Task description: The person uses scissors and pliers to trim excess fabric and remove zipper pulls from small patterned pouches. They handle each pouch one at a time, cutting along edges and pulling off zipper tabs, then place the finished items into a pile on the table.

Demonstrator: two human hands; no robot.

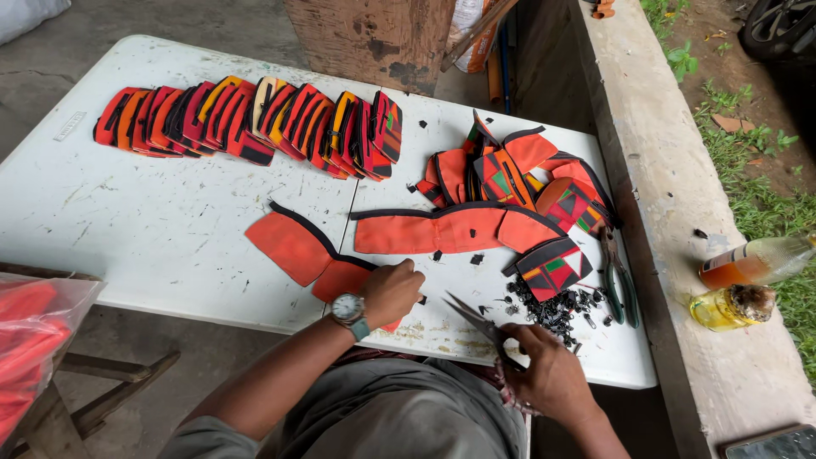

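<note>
While a plastic bag of orange material [34, 327] is sitting at the far left, a row of finished orange pouches [255, 123] is lying along the far side of the white table [127, 221]. Nearer, the left hand [389, 291] is pressing down, fingers curled shut, on an orange fabric piece [293, 246] whose long axis is running left to right, directly beside it. The right hand [548, 374] is gripping scissors [480, 323], blades parted and pointing left toward that piece. Green-handled pliers [619, 276] are lying beyond.
</note>
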